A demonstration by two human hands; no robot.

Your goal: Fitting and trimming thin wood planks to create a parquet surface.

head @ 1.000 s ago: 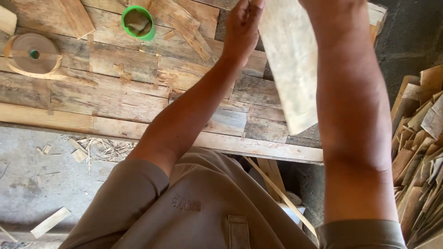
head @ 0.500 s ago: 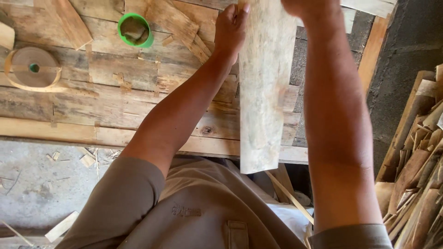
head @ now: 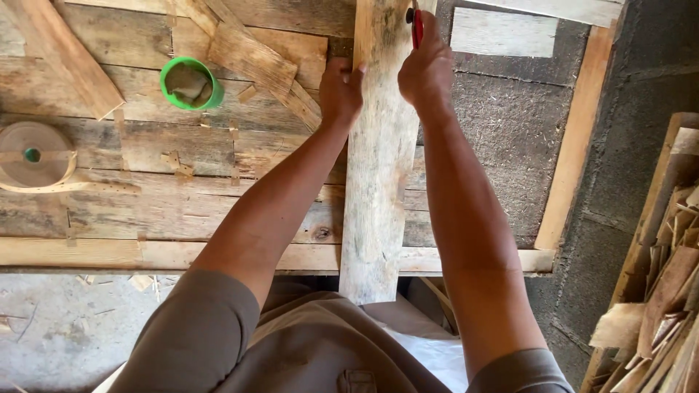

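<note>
Both arms are stretched out over the workbench, a rough top of weathered boards, and between them lies the plank, a long pale piece of worn wood running from the near edge of the bench, where its end hangs just over, straight away to the far side. The left hand sits on the plank's left edge, far along its length, fingers curled over the side and thumb resting on the face, so the hand is closed on the plank. The right hand is just beside it, on the plank's right edge, wrapped in a fist around a red tool whose tip pokes up at the far end; what kind of tool it is cannot be told, most of it being hidden in the hand. The two hands are close together with only the width of the plank between them. Off to the left on the bench stands a green cup, and farther left lies a roll of tan tape with a loose strip trailing toward the right. At the right edge of the scene, well apart from the hands, a stack of wood offcuts leans against a grey wall.
</note>
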